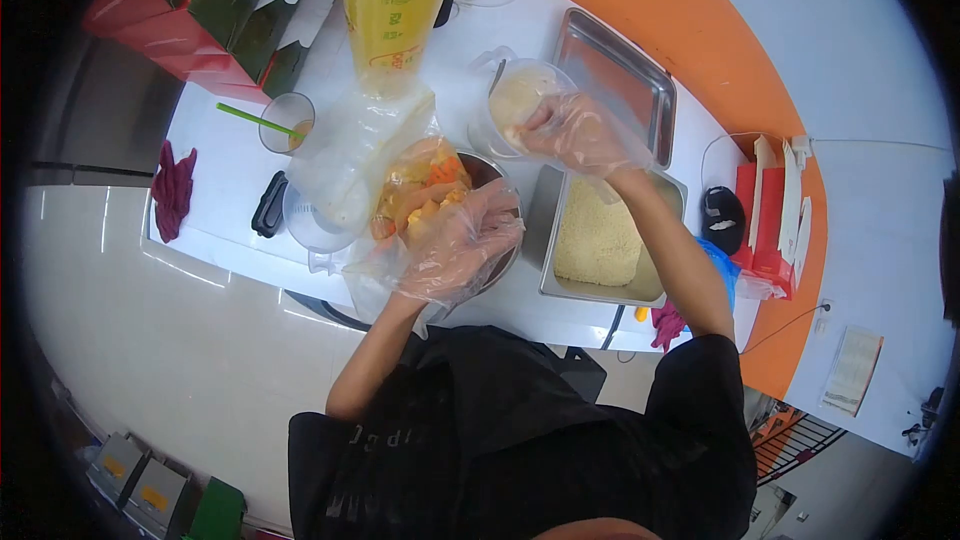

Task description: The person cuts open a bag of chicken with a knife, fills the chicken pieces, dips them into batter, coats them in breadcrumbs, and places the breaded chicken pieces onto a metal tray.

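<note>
Both hands wear clear plastic gloves. My left hand [465, 245] is over the metal bowl [512, 230], its fingers bent beside orange and yellow food pieces [435, 180] in a clear bag; what its fingers hold is hidden. My right hand [575, 130] is at the rim of a clear pitcher [510, 90] with pale contents, its fingertips pinched together over the pitcher's near side. Anything between those fingertips is too small to tell. Below the right forearm sits a metal pan [650, 285] of pale yellow crumbs [597, 240].
A yellow film roll [390, 20] stands at the back, near a cup [285, 125] with a green straw. A clear container [315, 220] and black object [270, 203] lie left. An empty steel tray [620, 80] is behind the pan. Red boxes [770, 220] stand right.
</note>
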The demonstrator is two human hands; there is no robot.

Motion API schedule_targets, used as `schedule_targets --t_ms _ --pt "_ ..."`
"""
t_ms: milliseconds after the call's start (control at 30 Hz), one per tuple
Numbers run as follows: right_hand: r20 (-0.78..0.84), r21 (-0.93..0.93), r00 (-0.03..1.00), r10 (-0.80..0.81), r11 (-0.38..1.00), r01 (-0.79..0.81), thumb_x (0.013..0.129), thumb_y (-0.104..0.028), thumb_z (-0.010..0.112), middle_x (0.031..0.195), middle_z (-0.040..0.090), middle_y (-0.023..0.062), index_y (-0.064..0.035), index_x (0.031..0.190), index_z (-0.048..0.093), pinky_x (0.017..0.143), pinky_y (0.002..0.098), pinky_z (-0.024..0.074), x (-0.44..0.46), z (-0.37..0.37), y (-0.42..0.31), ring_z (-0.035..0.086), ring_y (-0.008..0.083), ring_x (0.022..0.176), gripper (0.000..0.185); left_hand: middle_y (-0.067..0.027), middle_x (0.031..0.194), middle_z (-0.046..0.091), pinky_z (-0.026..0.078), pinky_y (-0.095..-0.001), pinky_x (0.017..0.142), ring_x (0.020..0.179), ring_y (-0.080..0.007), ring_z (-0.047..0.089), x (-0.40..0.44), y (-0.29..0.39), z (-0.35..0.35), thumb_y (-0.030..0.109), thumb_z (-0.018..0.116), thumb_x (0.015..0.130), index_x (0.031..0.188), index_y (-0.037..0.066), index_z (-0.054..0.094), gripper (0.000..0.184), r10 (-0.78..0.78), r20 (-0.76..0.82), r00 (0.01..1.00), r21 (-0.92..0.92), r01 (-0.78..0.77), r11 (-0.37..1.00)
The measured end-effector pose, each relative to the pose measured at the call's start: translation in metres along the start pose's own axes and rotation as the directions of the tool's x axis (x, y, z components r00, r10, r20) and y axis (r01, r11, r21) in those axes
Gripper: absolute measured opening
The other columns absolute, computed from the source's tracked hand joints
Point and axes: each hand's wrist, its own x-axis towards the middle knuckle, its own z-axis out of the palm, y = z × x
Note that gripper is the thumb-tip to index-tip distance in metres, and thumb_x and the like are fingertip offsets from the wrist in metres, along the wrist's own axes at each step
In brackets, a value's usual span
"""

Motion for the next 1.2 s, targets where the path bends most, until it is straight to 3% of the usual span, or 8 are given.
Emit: schedule_targets --t_ms 100,200,300,400,700,900,1100,1200 --pt "-0.004 0.069 0.999 -0.033 0.997 0.033 0.08 -0.031 0.081 0.076 0.072 0.0141 -0.0034 0.083 0.075 0.07 0.0382 0.0538 0.012 -0.003 0.02 0.068 0.0263 0.072 0.028 -0.0135 0.131 0.063 0.05 -0.0331 0.104 0.116 -0.0183 0.063 -0.004 -0.012 -0.001 0.012 0.07 0.098 0.149 -0.003 0.045 0.06 -0.011 -0.023 1.0 -0.02 0.011 1.0" --pt "-0.289 -0.103 0.953 -0.09 0.993 0.062 0.081 -0.023 0.085 0.071 0.066 0.0062 -0.0022 0.084 0.073 0.067 0.032 0.0498 0.028 -0.011 0.044 0.061 0.0158 0.068 0.024 -0.0158 0.135 0.062 0.05 -0.0338 0.106 0.119 -0.0201 0.063 -0.005 -0.011 -0.002 0.013 0.071 0.098 0.153 -0.002 0.042 0.064 -0.033 -0.008 0.999 -0.019 0.033 0.999" --pt "-0.335 -0.183 0.927 -0.169 0.977 0.111 0.08 -0.024 0.085 0.07 0.066 0.0065 -0.0009 0.085 0.074 0.064 0.0325 0.0487 0.04 -0.024 0.052 0.059 0.0159 0.065 0.026 -0.0163 0.134 0.062 0.049 -0.0342 0.106 0.119 -0.0207 0.063 -0.009 -0.012 -0.005 0.013 0.071 0.098 0.152 -0.003 0.042 0.063 -0.041 -0.011 0.999 -0.01 0.041 0.999" --pt "-0.29 -0.187 0.953 -0.086 0.982 0.032 0.082 -0.029 0.079 0.077 0.071 0.017 -0.0022 0.085 0.076 0.067 0.0403 0.0519 0.037 -0.028 0.044 0.067 0.0297 0.07 0.027 -0.0163 0.135 0.062 0.049 -0.0345 0.107 0.12 -0.0206 0.063 -0.014 -0.01 -0.01 0.013 0.07 0.098 0.152 -0.004 0.041 0.063 -0.034 0.006 0.999 -0.03 0.035 0.999" --pt "0.047 0.101 0.999 0.002 0.995 -0.007 0.078 -0.024 0.084 0.079 0.071 0.015 -0.0027 0.086 0.075 0.072 0.0375 0.0532 0.009 -0.022 0.004 0.068 0.0212 0.075 0.024 -0.0156 0.137 0.06 0.048 -0.035 0.109 0.122 -0.0209 0.061 -0.015 -0.014 -0.009 0.015 0.07 0.099 0.152 -0.002 0.042 0.062 -0.038 0.043 0.998 -0.021 0.039 0.999" --pt "-0.318 -0.153 0.945 -0.076 0.988 0.028 0.079 -0.023 0.083 0.09 0.075 0.0146 -0.0015 0.092 0.075 0.075 0.0362 0.0533 0.03 -0.044 0.046 0.068 0.0208 0.079 0.026 -0.0153 0.138 0.06 0.048 -0.0345 0.108 0.12 -0.0201 0.061 -0.019 -0.02 -0.01 0.013 0.07 0.098 0.151 0.0 0.045 0.061 -0.048 0.032 0.998 -0.024 0.049 0.999" --pt "-0.28 0.028 0.956 -0.092 0.994 0.104 0.079 -0.021 0.083 0.095 0.077 0.0116 -0.0017 0.091 0.075 0.078 0.035 0.0542 0.005 -0.074 0.041 0.069 0.0177 0.082 0.024 -0.0087 0.136 0.062 0.046 -0.0306 0.107 0.122 -0.016 0.058 -0.029 -0.013 -0.01 0.008 0.068 0.098 0.149 0.001 0.051 0.054 -0.086 0.02 0.996 0.075 0.084 0.994" --pt "-0.266 -0.029 0.964 -0.012 1.0 0.004 0.08 -0.022 0.083 0.098 0.078 0.0106 -0.0017 0.087 0.074 0.08 0.0334 0.0547 -0.035 -0.108 -0.001 0.07 0.0165 0.083 0.024 -0.0107 0.138 0.061 0.047 -0.0328 0.108 0.12 -0.0173 0.06 -0.039 -0.022 -0.007 0.004 0.069 0.096 0.148 0.001 0.05 0.056 -0.122 0.013 0.992 0.043 0.122 0.992"
